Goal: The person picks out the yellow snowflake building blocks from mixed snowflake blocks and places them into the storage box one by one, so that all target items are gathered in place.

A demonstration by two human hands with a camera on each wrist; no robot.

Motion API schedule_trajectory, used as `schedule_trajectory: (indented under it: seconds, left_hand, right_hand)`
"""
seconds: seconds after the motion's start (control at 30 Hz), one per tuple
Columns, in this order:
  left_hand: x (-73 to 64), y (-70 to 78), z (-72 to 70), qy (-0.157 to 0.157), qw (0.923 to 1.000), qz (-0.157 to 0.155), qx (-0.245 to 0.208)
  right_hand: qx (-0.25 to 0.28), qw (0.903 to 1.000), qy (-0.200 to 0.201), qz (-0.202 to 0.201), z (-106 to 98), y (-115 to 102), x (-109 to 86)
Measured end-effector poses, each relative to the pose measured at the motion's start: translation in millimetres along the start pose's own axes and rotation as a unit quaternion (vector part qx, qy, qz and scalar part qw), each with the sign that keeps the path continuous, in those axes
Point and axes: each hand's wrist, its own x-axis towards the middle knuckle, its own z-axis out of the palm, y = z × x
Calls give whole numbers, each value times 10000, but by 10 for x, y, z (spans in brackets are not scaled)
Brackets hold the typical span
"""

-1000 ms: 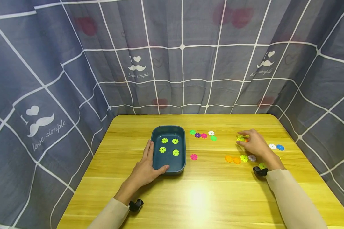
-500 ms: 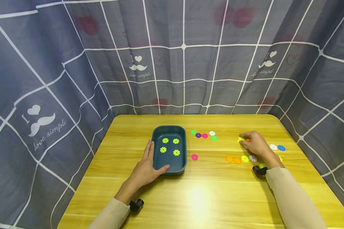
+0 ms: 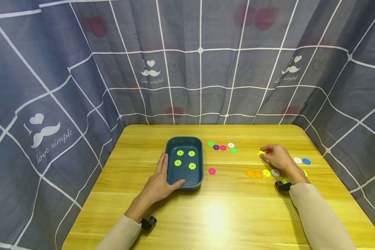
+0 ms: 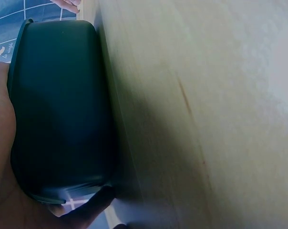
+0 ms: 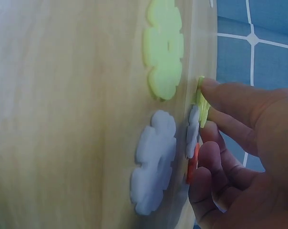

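Note:
The left hand rests against the near left corner of a dark teal tray, its straight fingers along the left wall and its thumb by the near rim. The tray's outer wall fills much of the left wrist view. Inside it lie several yellow-green flower-shaped discs. At the right of the table, the right hand pinches a yellow flower-shaped disc between thumb and index finger. A grey disc and an orange-red disc lie right beside those fingertips, partly covered by the hand in the head view.
Orange discs, a yellow disc and a grey disc lie nearer the person. White and blue discs are farther right. Green, purple, pink and white discs sit right of the tray. A curtain hangs behind the wooden table.
The right thumb and index finger have closed onto the yellow disc, which has shifted slightly. The left hand and the tray stay in place.

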Motion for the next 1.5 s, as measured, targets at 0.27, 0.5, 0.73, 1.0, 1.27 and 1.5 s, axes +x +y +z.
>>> schedule_trajectory:
  seconds: [0.27,0.5,0.73,1.0,1.27,1.5]
  left_hand:
    - [-1,9,1,7,10000,48,-20]
    - [-3,5,9,29,10000,56,-9]
    - [-3,0,14,21,10000,47,-7]
    - [-4,1,12,42,10000,65,-20]
    - [-8,3,8,48,9999,84,-35]
    - [-2,0,2,12,10000,45,-10]
  right_hand:
    - [-44,10000,-22,7,15,18,-1]
    - [-27,10000,-39,42,5,1,-8]
    - [-22,10000,3,50,2,-11,-13]
    - [66,10000,36,59,9,-12,-19]
    - [94,9999,90,-62,38,-11,-15]
    - [113,9998,132,-120,42,-70,-20]
